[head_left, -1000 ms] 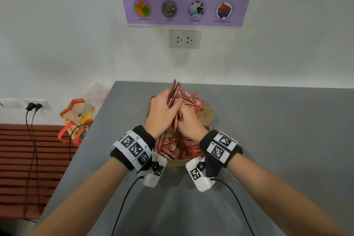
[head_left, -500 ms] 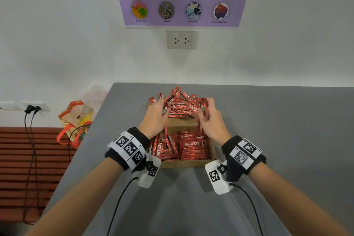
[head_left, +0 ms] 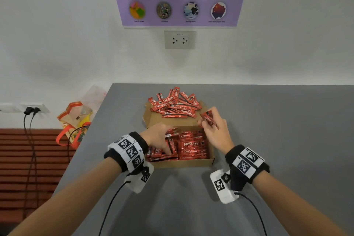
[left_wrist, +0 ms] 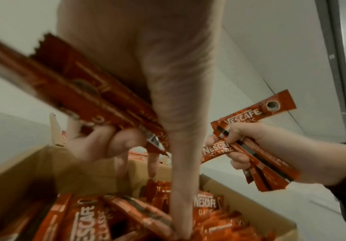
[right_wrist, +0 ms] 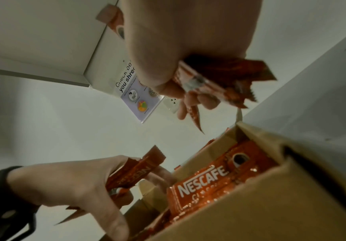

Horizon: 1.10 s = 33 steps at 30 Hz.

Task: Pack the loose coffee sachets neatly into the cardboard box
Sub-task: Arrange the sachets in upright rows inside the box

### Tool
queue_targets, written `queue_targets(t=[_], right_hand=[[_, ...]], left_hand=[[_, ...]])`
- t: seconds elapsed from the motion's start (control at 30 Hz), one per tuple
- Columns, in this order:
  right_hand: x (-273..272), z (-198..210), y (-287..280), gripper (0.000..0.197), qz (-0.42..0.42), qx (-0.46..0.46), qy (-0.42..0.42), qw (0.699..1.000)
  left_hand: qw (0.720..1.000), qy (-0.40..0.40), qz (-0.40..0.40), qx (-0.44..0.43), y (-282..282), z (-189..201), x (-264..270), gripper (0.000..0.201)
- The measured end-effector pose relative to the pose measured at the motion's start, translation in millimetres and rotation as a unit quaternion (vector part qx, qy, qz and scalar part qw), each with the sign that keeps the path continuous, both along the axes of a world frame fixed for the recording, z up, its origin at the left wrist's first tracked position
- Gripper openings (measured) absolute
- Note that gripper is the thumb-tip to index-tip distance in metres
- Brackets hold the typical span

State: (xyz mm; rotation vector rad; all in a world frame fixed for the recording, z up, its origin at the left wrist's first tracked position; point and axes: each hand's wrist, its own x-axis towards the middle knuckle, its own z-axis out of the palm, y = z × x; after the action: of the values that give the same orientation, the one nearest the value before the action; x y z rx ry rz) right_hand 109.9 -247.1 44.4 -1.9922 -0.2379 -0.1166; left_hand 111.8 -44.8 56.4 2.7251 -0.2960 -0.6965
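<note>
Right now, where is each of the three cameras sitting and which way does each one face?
Head: on the head, looking down at the cardboard box; both forearms show.
Left wrist: under the left hand, facing along its fingers over the box; right hand opposite.
Right wrist: under the right hand, facing up toward the wall poster.
All share the box and sachets.

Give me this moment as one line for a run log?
left hand: holds sachets over box | right hand: holds sachets | loose pile: on flap
</note>
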Motion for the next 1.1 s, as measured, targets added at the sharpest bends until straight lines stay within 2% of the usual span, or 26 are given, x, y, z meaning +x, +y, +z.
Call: queue_targets(t=[0.17, 0.27, 0.37, 0.53, 0.7, 0.87, 1.0, 1.1], right_hand=[[2, -3, -5, 0.012, -0.028, -0.050, 0.013, 0.998], [1, 2, -7, 0.008, -0.028, -0.068, -0.013, 0.997], [3, 2, -9, 0.006, -0.035, -0.145, -0.008, 0.989], [4, -3, -8, 0.012, -0.032, -0.245, 0.023, 0.969], [5, 0, -6, 0.023, -0.034, -0.289, 0.023, 0.957], [3, -1, -5, 0.034, -0.014, -0.340, 0.029, 0.940], [2, 0, -3, 0.031, -0.011, -0.337, 0.019, 0.941], [3, -1, -3, 0.026, 0.001, -0.348, 0.019, 0.937]], left_hand=[[0.996, 0.039, 0.031, 0.074, -1, -9, -3, 0.100], [0.991, 0.068, 0.034, 0.106, -6, -11, -6, 0.105], [0.988, 0.073, 0.045, 0.132, -8, -15, -7, 0.109], [0.987, 0.060, 0.057, 0.139, -8, -18, -7, 0.099], [0.988, 0.054, 0.064, 0.126, -6, -22, -7, 0.090], [0.988, 0.056, 0.083, 0.114, -6, -25, -4, 0.091], [0.987, 0.049, 0.099, 0.114, -8, -27, -4, 0.087], [0.989, 0.036, 0.105, 0.099, -7, -26, -4, 0.068]])
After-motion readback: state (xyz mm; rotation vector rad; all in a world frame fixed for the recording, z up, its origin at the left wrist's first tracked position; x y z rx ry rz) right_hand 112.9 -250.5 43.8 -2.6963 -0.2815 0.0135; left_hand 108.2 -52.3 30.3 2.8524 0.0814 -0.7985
